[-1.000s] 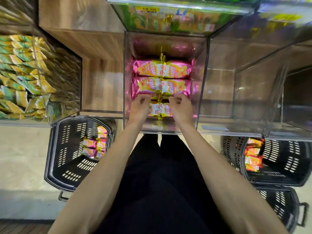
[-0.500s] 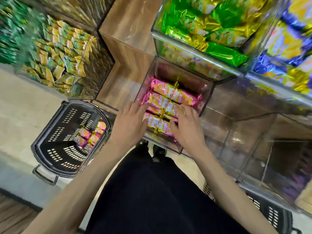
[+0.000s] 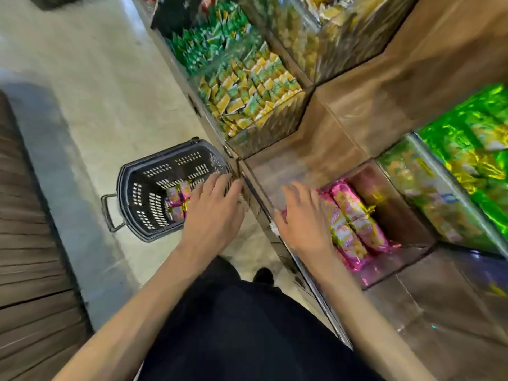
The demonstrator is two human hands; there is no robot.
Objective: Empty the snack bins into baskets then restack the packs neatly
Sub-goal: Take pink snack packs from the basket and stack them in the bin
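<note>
pink packs [image 3: 354, 215]: lying in the clear bin [image 3: 398, 204], right; a few lying in the black basket [image 3: 137, 171], left. your left hand [image 3: 214, 210] is hovering over the basket, grip spread; your right hand [image 3: 302, 224] is lying at the bin's packs, grip unclear through blur. be taking whole rows, squarely.

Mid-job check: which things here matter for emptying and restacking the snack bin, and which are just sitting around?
In the job: left hand, right hand, pink packs, clear bin, black basket, basket packs.
Lying about: green-yellow sachets, green foil bags, wooden shelf.
</note>
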